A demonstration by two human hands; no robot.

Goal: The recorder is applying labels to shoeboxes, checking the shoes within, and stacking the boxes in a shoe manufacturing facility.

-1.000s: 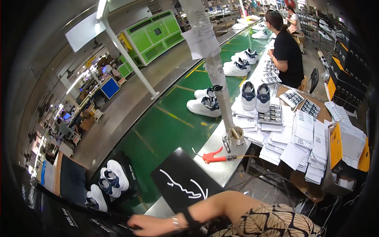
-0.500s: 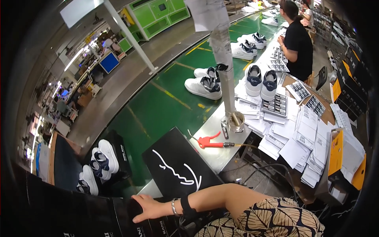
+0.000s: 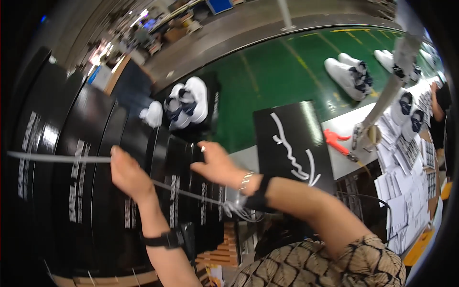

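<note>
Black boxes: stacked side by side at the left, pale lettering on their faces; what they hold is hidden.
Strap: thin and grey, running across the faces of the boxes to a loose tangle at their right end.
Left hand: fingers curled nearly closed, pinching the strap.
Right hand: half open, thumb and fingers spread at the right end of the boxes, nothing seen in its grasp; contact cannot be told.
Single box: black with a white line drawing, lying closed on the belt's near edge.
Shoes: white with navy linings, beside the boxes at a dark box; whether in it or on it, I cannot tell.
Tray: small dark and pale pieces in it, among white papers.
Belt: green, yellow-marked, bearing more white pairs toward the right.
Metal edge: a red air gun near a post.
Wooden slats: low, below the boxes.
Room: grey floor, blurred benches behind; a person in black at far right.
</note>
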